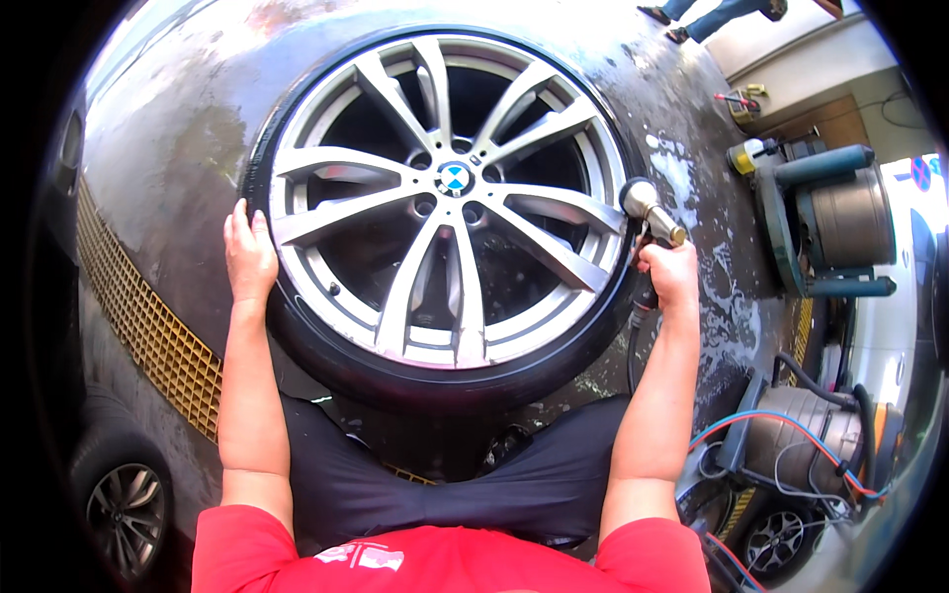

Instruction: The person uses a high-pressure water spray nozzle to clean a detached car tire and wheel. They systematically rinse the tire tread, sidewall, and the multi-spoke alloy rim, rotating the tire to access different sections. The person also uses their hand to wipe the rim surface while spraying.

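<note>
A large silver multi-spoke alloy wheel [450,204] stands before me with its face toward me, a thin black tyre [395,383] around its rim. My left hand [249,255] rests against the tyre's left side, fingers stretched upward and not wrapped around anything. In my right hand [672,272] is an air tool [648,204], a metal body with a round head, gripped by its handle. Its head meets or nearly meets the right edge of the wheel; the exact contact is hidden. A dark hose [633,346] hangs below the handle.
Wet floor with soapy foam [727,306] lies to the right. A yellow floor grate [148,314] runs along the left. Other wheels [127,519] stand at lower left and right. Metal-drum machines [848,217] and coloured hoses [781,417] occupy the right. Another person's legs [717,18] show at the top.
</note>
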Demonstrator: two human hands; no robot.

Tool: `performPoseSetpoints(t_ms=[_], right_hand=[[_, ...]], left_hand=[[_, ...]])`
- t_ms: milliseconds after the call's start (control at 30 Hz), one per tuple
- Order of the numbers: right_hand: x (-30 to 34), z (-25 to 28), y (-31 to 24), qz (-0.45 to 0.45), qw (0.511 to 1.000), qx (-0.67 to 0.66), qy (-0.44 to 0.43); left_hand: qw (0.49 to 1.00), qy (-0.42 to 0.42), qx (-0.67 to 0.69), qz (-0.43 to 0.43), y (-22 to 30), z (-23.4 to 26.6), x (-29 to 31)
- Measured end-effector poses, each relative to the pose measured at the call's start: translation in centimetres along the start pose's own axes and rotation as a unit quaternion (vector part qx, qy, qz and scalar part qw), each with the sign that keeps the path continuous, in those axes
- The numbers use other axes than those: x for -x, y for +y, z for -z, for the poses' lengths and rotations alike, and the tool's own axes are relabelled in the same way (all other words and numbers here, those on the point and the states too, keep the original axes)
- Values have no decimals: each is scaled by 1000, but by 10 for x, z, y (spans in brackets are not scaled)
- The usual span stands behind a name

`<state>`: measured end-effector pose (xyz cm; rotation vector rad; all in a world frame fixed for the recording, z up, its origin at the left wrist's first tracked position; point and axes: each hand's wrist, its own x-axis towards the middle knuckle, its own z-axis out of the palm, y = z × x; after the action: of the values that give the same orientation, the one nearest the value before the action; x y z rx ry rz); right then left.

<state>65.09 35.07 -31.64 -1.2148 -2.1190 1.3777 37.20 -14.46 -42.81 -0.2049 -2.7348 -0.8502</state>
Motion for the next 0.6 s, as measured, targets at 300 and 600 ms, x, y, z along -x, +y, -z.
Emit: performPoseSetpoints(t_ms=[300,600], right_hand=[[-1,-4,3,10,1000,-19,-4],[-2,1,4,-14,999,-20,-30]], left_hand=[[1000,11,-16,6,3,3,4],[999,21,-26,41,16,4,7]])
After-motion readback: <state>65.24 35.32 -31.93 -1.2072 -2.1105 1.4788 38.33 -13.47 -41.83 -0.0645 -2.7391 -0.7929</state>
